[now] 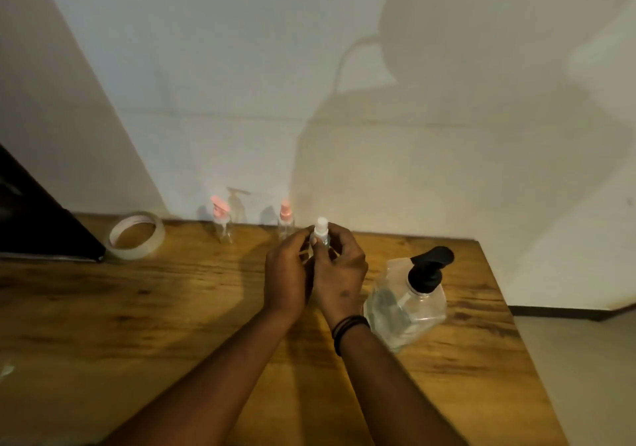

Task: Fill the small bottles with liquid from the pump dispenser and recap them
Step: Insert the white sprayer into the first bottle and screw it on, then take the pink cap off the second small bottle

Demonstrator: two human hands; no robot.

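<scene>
Both hands, the left hand (287,268) and the right hand (340,273), held a small white-capped bottle (320,234) above the tabletop (172,308), fingers curled around it (pump dispenser (411,299) just beside the right).

Wooden table (172,308): bottles, tape roll (136,235)

grainy brown wood table (172,308); on it a glossy clear plastic pump dispenser (406,304) (matt black head) and shiny clear tape roll (136,235).

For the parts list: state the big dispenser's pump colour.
Black pump head, clearest in the head view.
</scene>
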